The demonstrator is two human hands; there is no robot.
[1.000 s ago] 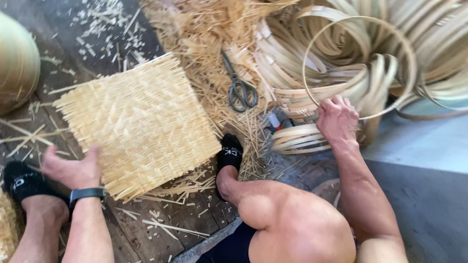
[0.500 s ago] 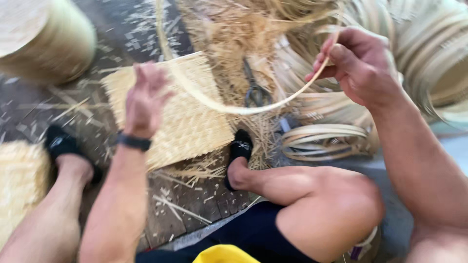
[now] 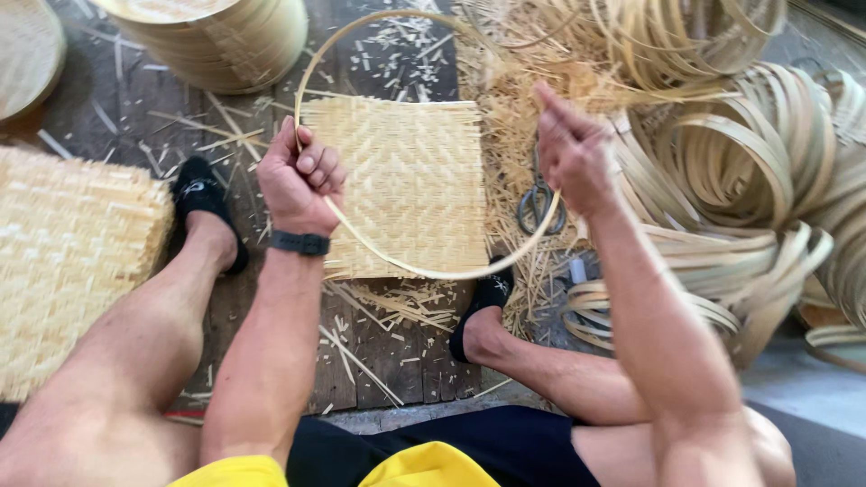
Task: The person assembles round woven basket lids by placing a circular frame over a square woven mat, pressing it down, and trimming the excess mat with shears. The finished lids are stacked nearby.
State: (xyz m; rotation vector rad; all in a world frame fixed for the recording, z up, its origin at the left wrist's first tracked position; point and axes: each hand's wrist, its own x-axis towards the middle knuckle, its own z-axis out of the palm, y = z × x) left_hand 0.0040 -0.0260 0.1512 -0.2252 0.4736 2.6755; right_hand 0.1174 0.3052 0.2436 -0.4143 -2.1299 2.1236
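While both hands clench it, left hand (image 3: 302, 180), right hand (image 3: 570, 153), bamboo hoop (image 3: 424, 271) faces up, level above woven mat (image 3: 406, 180).

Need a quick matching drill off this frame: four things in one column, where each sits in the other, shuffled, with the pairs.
Things:
1. bamboo hoop
2. scissors
3. woven mat
4. wristband

Places:
A. on the left hand's wrist
B. flat on the floor between the feet
C. gripped by left hand and right hand
D. on straw scraps below the right hand

Pairs: 1-C, 2-D, 3-B, 4-A
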